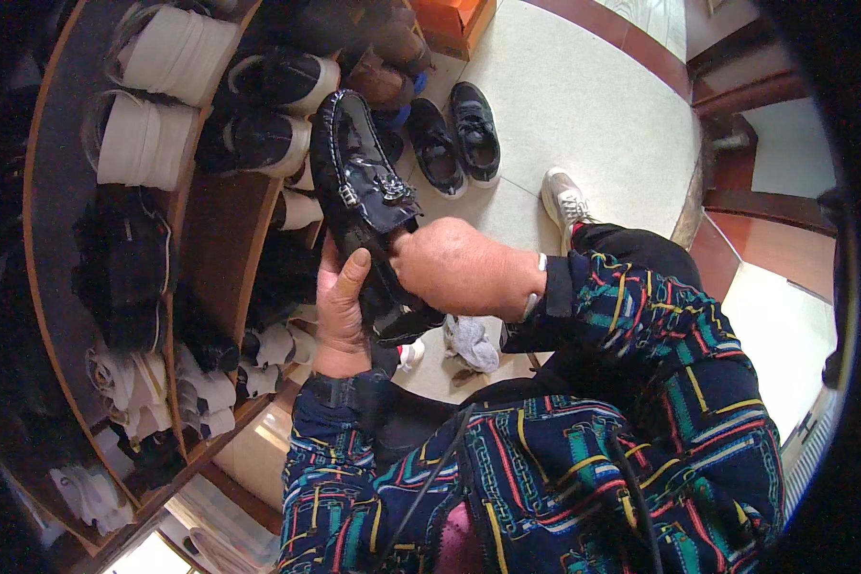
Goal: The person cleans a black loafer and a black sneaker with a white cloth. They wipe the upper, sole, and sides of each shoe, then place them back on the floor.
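Note:
A glossy black loafer [359, 143] with white edge stitching and a metal ornament is held up, its toe pointing away from me. My left hand [344, 301] grips its side near the heel, with the thumb lying along the outside. The fingers of my right hand [466, 269] reach into the loafer's opening. Those fingertips are hidden, so whether they hold anything cannot be seen.
On my left stands a wooden shoe rack [208, 244] with several shoes on its shelves. Black sneakers [453, 140] sit on the tiled floor [588, 93], near an orange box [455, 29]. A grey cloth [471, 344] lies below my right forearm.

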A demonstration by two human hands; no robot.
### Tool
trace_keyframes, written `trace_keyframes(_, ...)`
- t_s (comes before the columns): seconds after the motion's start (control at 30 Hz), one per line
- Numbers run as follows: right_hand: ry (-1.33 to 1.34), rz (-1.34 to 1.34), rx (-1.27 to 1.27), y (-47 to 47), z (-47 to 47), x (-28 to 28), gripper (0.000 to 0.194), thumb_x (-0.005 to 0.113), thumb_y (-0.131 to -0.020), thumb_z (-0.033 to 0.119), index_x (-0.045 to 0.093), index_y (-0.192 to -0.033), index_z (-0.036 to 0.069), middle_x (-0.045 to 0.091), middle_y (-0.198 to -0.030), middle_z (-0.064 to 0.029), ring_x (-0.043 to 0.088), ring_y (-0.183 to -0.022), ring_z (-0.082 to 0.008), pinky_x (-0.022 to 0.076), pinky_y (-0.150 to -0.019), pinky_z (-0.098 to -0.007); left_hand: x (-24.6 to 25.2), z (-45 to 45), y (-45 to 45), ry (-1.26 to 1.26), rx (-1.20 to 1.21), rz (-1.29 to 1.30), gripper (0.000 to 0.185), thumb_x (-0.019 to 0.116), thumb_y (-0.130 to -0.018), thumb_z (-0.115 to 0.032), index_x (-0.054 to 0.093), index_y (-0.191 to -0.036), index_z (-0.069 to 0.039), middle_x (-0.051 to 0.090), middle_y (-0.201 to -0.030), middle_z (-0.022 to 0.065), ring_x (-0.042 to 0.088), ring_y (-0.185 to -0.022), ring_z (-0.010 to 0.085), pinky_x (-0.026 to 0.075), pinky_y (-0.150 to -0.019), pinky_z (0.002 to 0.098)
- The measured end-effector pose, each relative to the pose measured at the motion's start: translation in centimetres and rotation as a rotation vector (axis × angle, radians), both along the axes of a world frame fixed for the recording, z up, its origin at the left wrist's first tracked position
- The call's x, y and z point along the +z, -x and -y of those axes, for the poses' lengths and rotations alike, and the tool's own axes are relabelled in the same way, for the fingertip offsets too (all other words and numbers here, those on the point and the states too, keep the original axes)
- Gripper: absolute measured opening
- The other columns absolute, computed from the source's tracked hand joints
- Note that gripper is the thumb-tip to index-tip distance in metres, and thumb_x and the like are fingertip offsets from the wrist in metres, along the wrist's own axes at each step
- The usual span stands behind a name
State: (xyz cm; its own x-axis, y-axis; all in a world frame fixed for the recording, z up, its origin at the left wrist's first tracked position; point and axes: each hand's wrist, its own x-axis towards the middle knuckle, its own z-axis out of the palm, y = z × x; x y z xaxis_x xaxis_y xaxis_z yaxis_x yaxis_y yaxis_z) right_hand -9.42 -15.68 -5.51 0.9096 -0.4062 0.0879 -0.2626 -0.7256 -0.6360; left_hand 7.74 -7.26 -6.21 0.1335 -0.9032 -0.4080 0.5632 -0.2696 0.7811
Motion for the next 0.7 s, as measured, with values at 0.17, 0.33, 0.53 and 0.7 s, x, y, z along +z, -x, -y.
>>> trace_keyframes(0.17, -0.201, -0.038, 0.258, 0.2, -0.6, 0.0, 0.012, 0.067, -0.072, 0.012, 0.070, -0.080, 0.003, 0.069, -0.082, -0.0190, 0.068, -0.082, -0.0403, 0.0569, -0.072, -0.0473, -0.3, -0.2, -0.4, 0.032, -0.047, 0.017, 0.068, 0.080, -0.082, -0.019, 0.048, -0.141, -0.009, 0.062, -0.127, 0.0092, 0.064, -0.112, 0.0247, 0.051, -0.101, 0.0390)
trace_keyframes(0.33, -0.966, 0.010, 0.382, 0.4, 1.1, -0.2, 0.026, 0.063, -0.080, 0.004, 0.066, -0.105, -0.002, 0.069, -0.087, -0.0154, 0.066, -0.082, -0.0185, 0.0503, -0.079, -0.0342, -0.2, -0.4, -0.7, 0.019, -0.065, 0.030, 0.072, 0.082, -0.080, -0.020, 0.048, -0.143, -0.008, 0.061, -0.130, 0.0086, 0.062, -0.114, 0.0234, 0.049, -0.102, 0.0373)
trace_keyframes(0.53, -0.340, -0.320, -0.083, 3.9, 5.7, 0.8, 0.028, 0.060, -0.083, 0.023, 0.072, -0.090, 0.000, 0.068, -0.070, -0.0141, 0.069, -0.070, -0.0230, 0.0550, -0.067, -0.0398, 0.3, -0.2, -2.0, 0.184, -0.022, 0.455, 0.084, 0.082, -0.081, -0.015, 0.038, -0.151, -0.005, 0.056, -0.138, 0.0085, 0.054, -0.124, 0.0215, 0.039, -0.109, 0.0343)
trace_keyframes(0.7, -0.987, 0.216, 0.039, 3.8, 5.1, 0.7, 0.027, 0.068, -0.084, 0.017, 0.072, -0.106, 0.002, 0.076, -0.091, -0.0063, 0.071, -0.081, -0.0157, 0.0562, -0.075, -0.0323, 0.2, -0.4, -1.5, 0.196, -0.010, 0.441, 0.086, 0.083, -0.080, -0.013, 0.036, -0.152, -0.005, 0.055, -0.140, 0.0085, 0.053, -0.126, 0.0216, 0.037, -0.111, 0.0352)
